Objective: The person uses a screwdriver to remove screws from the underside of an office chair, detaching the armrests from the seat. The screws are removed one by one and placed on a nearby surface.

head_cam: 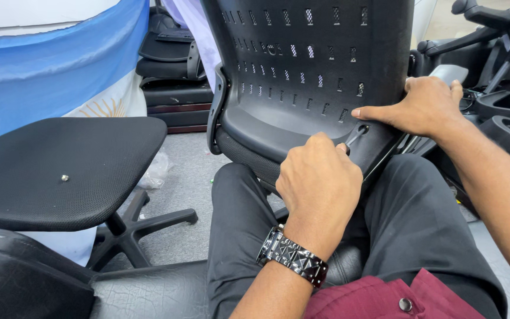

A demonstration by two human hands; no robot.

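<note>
My left hand (320, 180), a metal watch (293, 255) on its wrist, is clenched around a slim tool (355, 137) whose tip sits in a hole in the black plastic chair back (302, 71) propped on my lap. My right hand (423, 106) lies flat, pressing the back's right edge. A black mesh seat (60, 168) stands well apart to my left.

The left hand (320, 180) hid the handle of the tool (355, 137); only its thin shaft showed, its tip lost in a hole of the chair back (302, 65). The picture's top edge cut off the chair back. The right hand (423, 106) covered its edge.
</note>
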